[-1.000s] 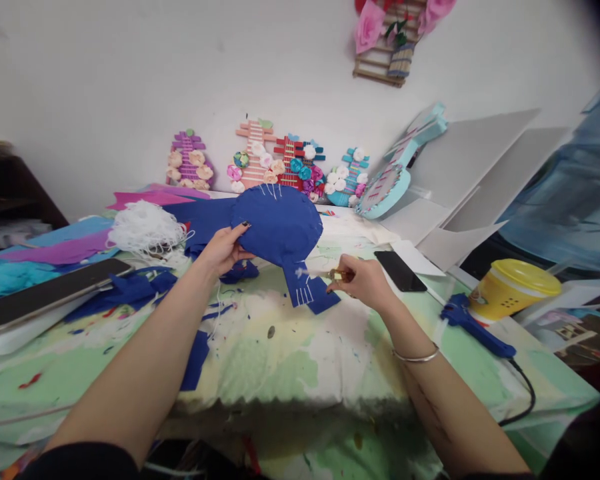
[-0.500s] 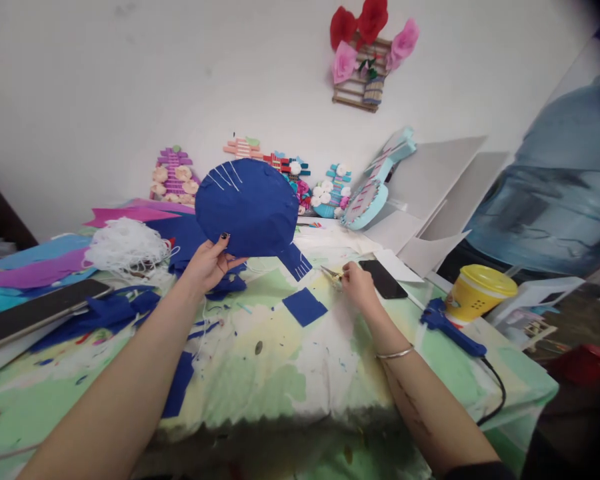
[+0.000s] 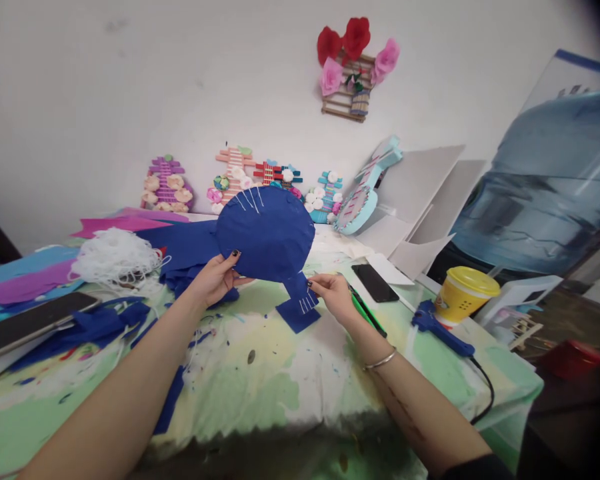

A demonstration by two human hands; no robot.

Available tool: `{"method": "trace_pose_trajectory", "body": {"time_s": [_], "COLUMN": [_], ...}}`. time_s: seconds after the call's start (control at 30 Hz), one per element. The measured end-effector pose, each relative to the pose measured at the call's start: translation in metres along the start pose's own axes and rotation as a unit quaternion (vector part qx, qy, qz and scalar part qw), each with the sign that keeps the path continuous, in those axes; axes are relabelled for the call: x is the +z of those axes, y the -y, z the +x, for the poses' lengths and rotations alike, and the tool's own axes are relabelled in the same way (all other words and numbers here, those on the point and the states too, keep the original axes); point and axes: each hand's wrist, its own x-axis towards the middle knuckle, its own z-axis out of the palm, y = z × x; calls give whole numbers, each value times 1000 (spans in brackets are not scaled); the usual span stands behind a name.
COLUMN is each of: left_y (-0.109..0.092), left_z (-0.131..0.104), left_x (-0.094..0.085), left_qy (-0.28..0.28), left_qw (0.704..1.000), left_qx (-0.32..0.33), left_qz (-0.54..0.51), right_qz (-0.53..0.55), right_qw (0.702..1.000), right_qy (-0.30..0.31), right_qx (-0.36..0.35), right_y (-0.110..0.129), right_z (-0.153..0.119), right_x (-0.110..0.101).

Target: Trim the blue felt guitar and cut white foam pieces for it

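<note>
Plain white wall [image 3: 70,80] fills the upper frame; a brown wooden-slat rack with red and pink paper roses [image 3: 341,103] hangs at upper right of centre. Paint-stained green-and-white tablecloth [image 3: 240,400] spans the lower frame. Work item: navy-blue flat guitar-shaped piece with white strings [image 3: 265,233], held tilted above the cloth at frame centre, rounded body upper left, neck pointing down and right. Left hand [image 3: 219,280]: grip closed on the lower-left edge of the body, thumb on the near face, other fingers below and behind. Right hand [image 3: 333,293]: grip narrow, fingertips at the right edge of the neck; cannot tell whether they pinch it. Navy-blue square scrap [image 3: 296,320] lies partly behind the neck's lower end. Right of the right hand: green-and-black slender tool [image 3: 367,312], then black phone [image 3: 375,283]. Farther right: dark-blue glue gun [image 3: 443,330] beside yellow-lidded cup [image 3: 463,297]. Mid-left: tangled white yarn heap [image 3: 115,257]. Background, right of centre: pale-turquoise guitar-shaped craft [image 3: 357,208], leaning.
</note>
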Motion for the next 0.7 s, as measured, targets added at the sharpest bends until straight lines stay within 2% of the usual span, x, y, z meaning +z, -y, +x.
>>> {"method": "trace_pose_trajectory", "body": {"time_s": [0.1, 0.2, 0.27, 0.33, 0.37, 0.43, 0.5, 0.53, 0.57, 0.6, 0.63, 0.67, 0.7], "left_y": [1, 1, 1, 0, 0, 0, 0, 0, 0, 0, 0, 0, -1], "left_z": [1, 2, 3, 3, 3, 3, 3, 3, 3, 3, 3, 3, 3], "left_x": [-2, -4, -5, -5, -5, -5, -4, -3, -3, -2, -2, -2, -2], "left_qy": [3, 5, -2, -13, -20, -33, -45, -51, -55, -57, -57, -54, -51], "left_qw": [1000, 1000, 1000, 1000, 999, 999, 998, 997, 997, 996, 996, 996, 996], "left_qx": [0, 3, 10, 18, 21, 30, 42, 48, 55, 61, 64, 64, 61], "left_qz": [7, 9, 0, -13, -17, -21, -24, -27, -30, -34, -37, -37, -36], "right_qz": [-12, -24, -3, 50, 80, 122, 119, 101, 77, 56, 47, 51, 63], "right_qw": [999, 993, 986, 983, 986, 992, 983, 966, 935, 904, 887, 891, 910], "right_qy": [-37, -109, -160, -165, -138, -34, 137, 238, 343, 421, 456, 449, 408], "right_qx": [-6, -25, -47, -55, -50, -26, 8, 25, 42, 50, 49, 41, 29], "right_y": [4, 13, 18, 22, 24, 27, 31, 33, 35, 37, 37, 37, 36], "right_z": [0, 0, 1, 0, -1, -6, -15, -19, -23, -27, -29, -30, -29], "right_x": [-5, -13, -19, -22, -23, -20, -15, -12, -8, -5, -2, 0, 1]}}
